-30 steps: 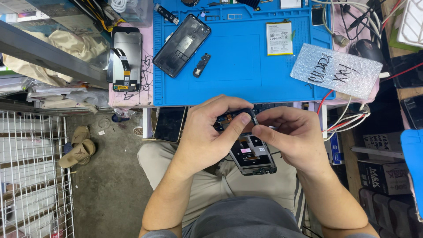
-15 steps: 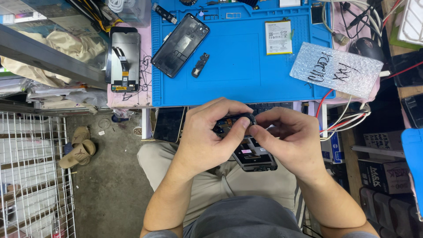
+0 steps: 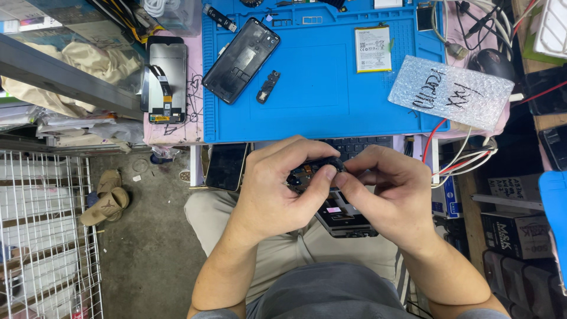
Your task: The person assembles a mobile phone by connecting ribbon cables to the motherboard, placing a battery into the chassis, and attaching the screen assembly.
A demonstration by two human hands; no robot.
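Phone component (image 3: 316, 168), small and black, is pinched between left hand (image 3: 277, 189) and right hand (image 3: 384, 195) fingertips, both grips closed on it; fitting step, next needs fine alignment over opened phone (image 3: 345, 215).

Blue work mat (image 3: 319, 112) bearing a black phone shell (image 3: 241, 59), battery (image 3: 373, 49) and bubble-wrap pouch (image 3: 452, 93); sandals (image 3: 106, 198) on the floor.

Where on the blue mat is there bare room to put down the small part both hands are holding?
The widest free patch of the blue silicone mat lies between the small black component and the white bubble-wrap pouch, below the rectangular white battery. The mat's top edge is crowded with small parts, and the dark phone back cover fills its left side.
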